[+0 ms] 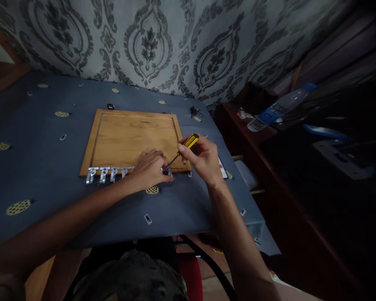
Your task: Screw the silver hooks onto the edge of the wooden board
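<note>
A wooden framed board (131,138) lies flat on the blue cloth-covered table (34,167). A metal hook rail (108,172) with several hooks runs along the board's near edge. My left hand (150,169) is closed over the rail's right part, fingers pressed down on it. My right hand (200,159) is closed round a yellow-and-black screwdriver (184,147), whose tip points down at the rail's right end by my left fingertips.
A small dark object (194,111) lies on the cloth behind the board's far right corner. To the right, a lower dark wooden surface (247,133) holds a plastic bottle (282,106) lying on its side. A patterned wall stands behind the table.
</note>
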`<act>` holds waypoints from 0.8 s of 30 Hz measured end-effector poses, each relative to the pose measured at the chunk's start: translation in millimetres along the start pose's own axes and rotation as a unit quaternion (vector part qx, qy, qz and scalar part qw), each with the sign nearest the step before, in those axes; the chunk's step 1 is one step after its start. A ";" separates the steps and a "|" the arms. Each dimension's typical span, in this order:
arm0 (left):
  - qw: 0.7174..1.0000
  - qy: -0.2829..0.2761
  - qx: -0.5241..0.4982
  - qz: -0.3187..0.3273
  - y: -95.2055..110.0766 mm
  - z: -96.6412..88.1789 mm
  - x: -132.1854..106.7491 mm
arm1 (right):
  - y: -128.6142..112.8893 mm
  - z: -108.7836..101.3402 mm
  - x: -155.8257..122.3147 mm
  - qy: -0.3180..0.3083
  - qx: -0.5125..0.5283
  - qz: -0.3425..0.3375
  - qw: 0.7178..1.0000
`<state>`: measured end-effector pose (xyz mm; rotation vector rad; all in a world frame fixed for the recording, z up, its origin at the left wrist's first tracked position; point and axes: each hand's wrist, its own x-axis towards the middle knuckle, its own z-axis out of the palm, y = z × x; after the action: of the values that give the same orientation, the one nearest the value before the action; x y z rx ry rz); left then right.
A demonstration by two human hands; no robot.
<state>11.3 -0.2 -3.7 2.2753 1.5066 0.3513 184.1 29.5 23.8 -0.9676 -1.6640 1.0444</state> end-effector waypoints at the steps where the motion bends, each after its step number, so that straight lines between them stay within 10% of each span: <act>1: 1.000 0.000 -0.002 -0.001 -0.3 0.4 0.1 | -1.8 -2.2 -0.3 -0.011 0.004 0.002 1.000; 18: 1.000 0.018 0.005 0.013 -3.4 4.3 0.9 | -0.4 -8.7 -1.3 -0.048 0.062 0.009 0.997; 24: 1.000 0.017 0.002 0.009 -3.2 4.4 0.9 | 4.3 0.1 1.0 0.027 0.073 0.016 0.997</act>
<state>10.9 1.0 -9.1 2.2981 1.5048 0.3957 184.3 31.9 20.1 -0.9198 -1.5108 1.1350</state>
